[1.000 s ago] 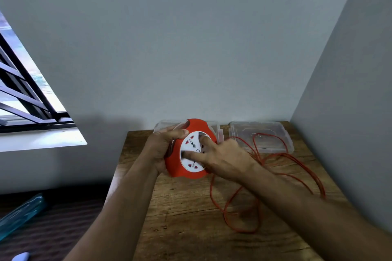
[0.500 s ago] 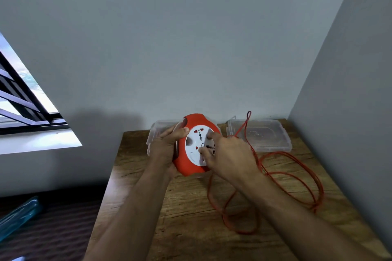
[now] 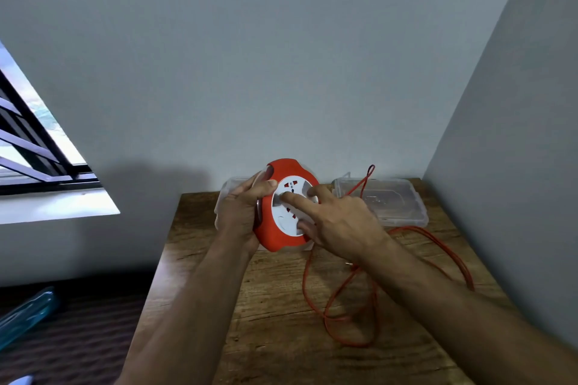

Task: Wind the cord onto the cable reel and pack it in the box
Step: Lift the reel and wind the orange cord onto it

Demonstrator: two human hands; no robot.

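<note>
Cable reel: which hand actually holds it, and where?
The left hand grips the cable reel by its left rim. The right hand only presses fingertips on the white face.

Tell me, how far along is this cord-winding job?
Early on. Done: the clear box and its lid lie apart on the table. In hand: the left hand grips the red reel while the right hand works its white face with extended fingers. Left: most of the orange cord lies loose on the table, and the reel isn't packed.

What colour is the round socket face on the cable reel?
White, with red socket shutters, set in the orange-red cable reel; the head view shows it.
</note>
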